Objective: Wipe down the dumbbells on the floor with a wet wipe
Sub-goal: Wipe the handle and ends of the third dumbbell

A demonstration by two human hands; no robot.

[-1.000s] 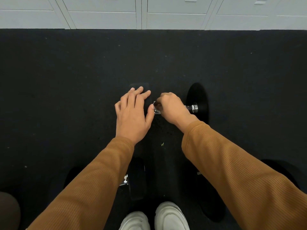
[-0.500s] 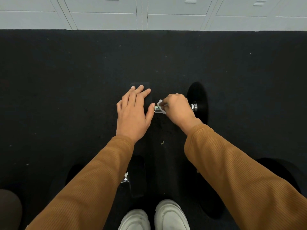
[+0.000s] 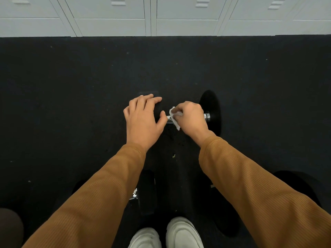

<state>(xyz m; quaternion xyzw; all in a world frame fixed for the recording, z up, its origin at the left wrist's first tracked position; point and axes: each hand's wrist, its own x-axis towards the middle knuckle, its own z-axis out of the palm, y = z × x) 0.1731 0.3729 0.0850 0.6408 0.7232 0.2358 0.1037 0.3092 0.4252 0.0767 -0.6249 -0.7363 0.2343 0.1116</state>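
Note:
A black dumbbell point(image 3: 211, 111) with a chrome handle lies crosswise on the dark floor in front of me. My left hand point(image 3: 143, 120) rests flat on its left weight, fingers straight. My right hand point(image 3: 192, 117) grips a white wet wipe point(image 3: 174, 116) wrapped around the chrome handle, covering most of the bar. Only the right end of the bar and a short stretch beside my left thumb show.
Two more black dumbbells lie closer to me: one point(image 3: 146, 192) under my left forearm, another point(image 3: 225, 221) under my right. My white shoes point(image 3: 166, 233) sit at the bottom edge. Grey lockers point(image 3: 150, 17) line the far wall. Dark carpet point(image 3: 71, 104) spreads around.
My right hand has slid along the chrome handle and turned slightly, so more of the white wipe now shows at its left side. The left hand has stayed on the weight.

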